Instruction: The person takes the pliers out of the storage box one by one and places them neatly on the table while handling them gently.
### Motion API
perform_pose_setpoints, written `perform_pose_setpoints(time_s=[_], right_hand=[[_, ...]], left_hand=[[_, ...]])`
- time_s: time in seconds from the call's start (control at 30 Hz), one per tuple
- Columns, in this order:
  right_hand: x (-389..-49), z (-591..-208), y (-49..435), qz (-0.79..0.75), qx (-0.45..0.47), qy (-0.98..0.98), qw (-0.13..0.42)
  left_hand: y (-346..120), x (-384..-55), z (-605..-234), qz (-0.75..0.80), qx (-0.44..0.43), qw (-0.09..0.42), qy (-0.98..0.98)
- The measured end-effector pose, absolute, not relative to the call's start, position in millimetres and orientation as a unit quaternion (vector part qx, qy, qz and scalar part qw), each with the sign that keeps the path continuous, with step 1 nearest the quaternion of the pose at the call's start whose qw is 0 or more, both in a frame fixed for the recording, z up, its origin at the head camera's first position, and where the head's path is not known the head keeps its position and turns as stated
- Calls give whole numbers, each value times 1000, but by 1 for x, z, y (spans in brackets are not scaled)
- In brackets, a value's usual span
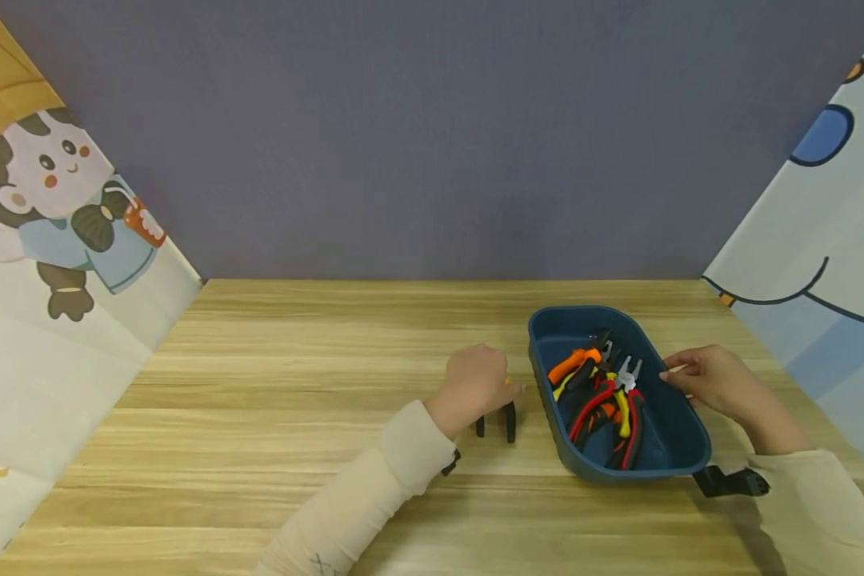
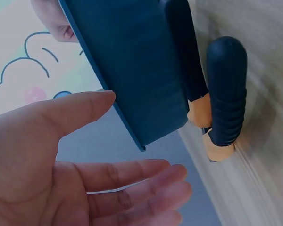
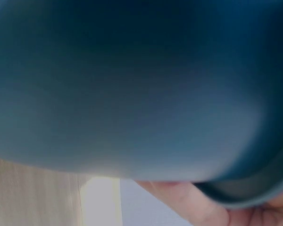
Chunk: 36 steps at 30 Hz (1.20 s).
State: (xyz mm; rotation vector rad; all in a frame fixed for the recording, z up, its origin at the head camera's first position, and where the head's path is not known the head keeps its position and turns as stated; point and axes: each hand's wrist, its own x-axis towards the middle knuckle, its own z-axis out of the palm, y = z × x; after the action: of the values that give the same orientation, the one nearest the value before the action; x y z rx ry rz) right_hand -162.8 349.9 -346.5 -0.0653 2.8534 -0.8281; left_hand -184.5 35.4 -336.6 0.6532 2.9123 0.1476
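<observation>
Head view has a blue bin [image 1: 668, 436] on the right half of the wood-grain desk [image 1: 295, 384], with a jumble of pliers [image 1: 605, 396] piled inside, handles in red, black, yellow and orange. Right hand [image 1: 716, 380] has the bin by its right rim, fingers clamped on the edge. One more tool, the black-and-orange pliers [image 1: 510, 422], is on the desk just left of the bin, handles pointing toward the person, and the left hand [image 1: 475, 380] is above it, hiding most of it. Left wrist cam makes it pretty clear that hand isn't gripping anything: fingers mostly straight, thumb well apart from them. Right wrist cam is mostly blurry bin wall, tbh
</observation>
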Motion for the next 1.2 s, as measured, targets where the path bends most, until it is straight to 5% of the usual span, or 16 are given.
perform_pose_setpoints(time_s=[1.2], right_hand=[[-162,-346,349,-286,-18,954,88]], left_hand=[[76,-195,-313,150,299,72,940]])
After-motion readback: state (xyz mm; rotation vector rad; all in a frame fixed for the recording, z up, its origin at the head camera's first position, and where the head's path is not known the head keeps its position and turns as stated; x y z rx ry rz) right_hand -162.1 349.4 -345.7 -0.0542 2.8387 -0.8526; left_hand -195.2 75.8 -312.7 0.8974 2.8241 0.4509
